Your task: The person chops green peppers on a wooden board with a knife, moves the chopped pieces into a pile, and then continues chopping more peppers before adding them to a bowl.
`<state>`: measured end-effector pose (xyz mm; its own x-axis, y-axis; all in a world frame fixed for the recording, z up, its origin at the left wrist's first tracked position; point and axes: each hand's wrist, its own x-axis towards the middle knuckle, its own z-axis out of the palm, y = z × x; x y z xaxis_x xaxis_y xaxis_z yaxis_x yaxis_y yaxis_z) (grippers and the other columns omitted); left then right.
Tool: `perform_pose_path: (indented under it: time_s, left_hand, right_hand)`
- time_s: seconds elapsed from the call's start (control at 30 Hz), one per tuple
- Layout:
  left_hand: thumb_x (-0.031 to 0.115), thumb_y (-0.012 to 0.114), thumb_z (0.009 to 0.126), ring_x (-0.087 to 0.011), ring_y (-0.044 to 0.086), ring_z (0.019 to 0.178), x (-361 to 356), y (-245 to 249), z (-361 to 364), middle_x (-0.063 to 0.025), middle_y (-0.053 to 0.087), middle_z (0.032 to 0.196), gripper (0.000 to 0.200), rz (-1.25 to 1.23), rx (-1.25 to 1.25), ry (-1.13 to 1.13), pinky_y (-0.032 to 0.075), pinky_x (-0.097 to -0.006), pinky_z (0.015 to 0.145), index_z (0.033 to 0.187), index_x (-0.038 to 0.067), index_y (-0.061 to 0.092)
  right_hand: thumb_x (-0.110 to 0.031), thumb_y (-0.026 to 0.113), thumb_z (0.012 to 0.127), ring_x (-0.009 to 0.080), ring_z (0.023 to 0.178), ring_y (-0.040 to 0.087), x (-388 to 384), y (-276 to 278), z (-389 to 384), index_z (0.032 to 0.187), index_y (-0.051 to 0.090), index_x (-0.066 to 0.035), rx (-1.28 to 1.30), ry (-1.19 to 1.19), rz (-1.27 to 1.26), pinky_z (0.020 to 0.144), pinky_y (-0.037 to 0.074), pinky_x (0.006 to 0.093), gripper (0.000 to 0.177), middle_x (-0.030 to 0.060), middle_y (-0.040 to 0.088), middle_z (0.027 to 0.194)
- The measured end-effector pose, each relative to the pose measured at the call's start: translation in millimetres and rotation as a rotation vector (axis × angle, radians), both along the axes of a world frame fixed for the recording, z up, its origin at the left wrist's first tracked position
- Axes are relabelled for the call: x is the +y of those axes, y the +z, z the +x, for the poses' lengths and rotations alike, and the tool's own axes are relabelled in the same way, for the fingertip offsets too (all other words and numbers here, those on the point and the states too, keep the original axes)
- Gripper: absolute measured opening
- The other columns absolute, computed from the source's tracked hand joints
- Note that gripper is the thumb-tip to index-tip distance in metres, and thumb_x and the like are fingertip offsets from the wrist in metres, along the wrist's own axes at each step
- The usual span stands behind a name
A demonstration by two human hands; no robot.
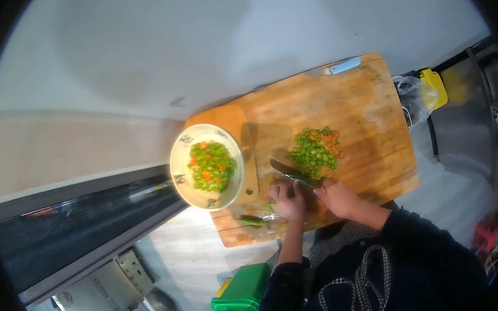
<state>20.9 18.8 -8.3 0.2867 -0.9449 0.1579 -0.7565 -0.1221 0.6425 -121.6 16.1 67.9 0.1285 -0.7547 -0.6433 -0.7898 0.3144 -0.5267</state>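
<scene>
On the large wooden board [372, 123], my right hand [338, 197] is wrapped round the handle of a knife [294, 173]. The dark blade points left, close to the fingers of my left hand [287, 200]. These fingers are bent and pressed on the board just below the blade; what they hold is hidden. Chopped green peppers [314, 154] with orange bits lie above the knife. A whole green pepper [251, 220] is at the board's lower left, beside clear plastic. To the left, a white bowl [179, 176] holds more chopped green and orange pieces.
A blue-handled knife [345, 65] lies at the board's top edge against the wall. A smaller board [228, 117] is partly under the bowl. Below stands a green bin [245, 291]. A plastic bag [420, 95] and a yellow object [435, 87] are at the right.
</scene>
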Motion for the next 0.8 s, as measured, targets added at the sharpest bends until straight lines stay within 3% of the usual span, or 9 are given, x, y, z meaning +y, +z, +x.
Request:
perform_pose_path:
  time_s: [0.07,0.17,0.47,0.57,0.67,0.8]
  left_hand:
    - [0.017,0.067,0.064,-0.0307,0.05,0.087,-0.6,1.1,-0.6,-0.0059,0.053,0.086,0.015,-0.024,0.003,0.015,0.039,-0.0422,0.074,0.075,0.01,0.059]
    - [0.015,0.066,0.062,-0.0308,0.05,0.089,1.8,-3.7,1.0,-0.0064,0.053,0.088,0.017,-0.062,-0.016,0.013,0.039,-0.042,0.075,0.076,0.01,0.059]
    - [0.011,0.066,0.061,-0.0307,0.051,0.086,1.2,-2.9,3.6,-0.0069,0.054,0.086,0.017,-0.049,-0.025,-0.02,0.04,-0.0416,0.073,0.078,0.008,0.061]
    - [0.011,0.066,0.063,-0.0304,0.052,0.085,2.1,-2.1,5.7,-0.007,0.055,0.086,0.016,-0.006,-0.005,-0.039,0.041,-0.0413,0.071,0.078,0.008,0.062]
    - [0.01,0.066,0.065,-0.0303,0.052,0.086,2.3,-6.1,4.7,-0.0071,0.055,0.086,0.015,-0.031,0.016,-0.014,0.042,-0.0416,0.072,0.079,0.008,0.062]
    - [0.009,0.065,0.065,-0.0307,0.052,0.087,2.8,-5.7,4.8,-0.0077,0.055,0.086,0.015,-0.1,0.026,-0.036,0.042,-0.0419,0.074,0.079,0.008,0.062]
  right_hand:
    - [-0.043,0.038,0.092,0.0407,0.089,0.056,0.9,-1.4,-2.0,0.096,0.054,0.004,-0.015,-0.008,-0.004,0.079,0.045,0.0461,0.049,0.0262,0.059,0.092]
    - [-0.034,0.047,0.089,0.0406,0.075,0.058,8.0,-5.0,-0.5,0.087,0.055,0.004,-0.038,0.045,-0.166,0.068,0.047,0.046,0.039,0.0235,0.06,0.078]
    - [-0.034,0.046,0.09,0.0404,0.066,0.059,-7.8,-6.1,10.9,0.086,0.054,0.005,-0.109,0.026,-0.143,0.061,0.047,0.0453,0.04,0.025,0.059,0.068]
    - [-0.043,0.042,0.09,0.0396,0.074,0.06,-26.5,9.1,15.6,0.082,0.058,0.002,-0.102,0.009,-0.029,0.069,0.048,0.0464,0.048,0.0252,0.061,0.075]
    - [-0.042,0.042,0.09,0.04,0.076,0.06,-17.3,3.4,7.0,0.083,0.058,0.003,-0.093,0.051,-0.094,0.071,0.047,0.0465,0.048,0.026,0.061,0.077]
    - [-0.036,0.046,0.09,0.0415,0.069,0.059,0.2,2.9,-1.5,0.084,0.056,0.004,-0.106,0.083,-0.128,0.064,0.047,0.0471,0.041,0.0256,0.059,0.069]
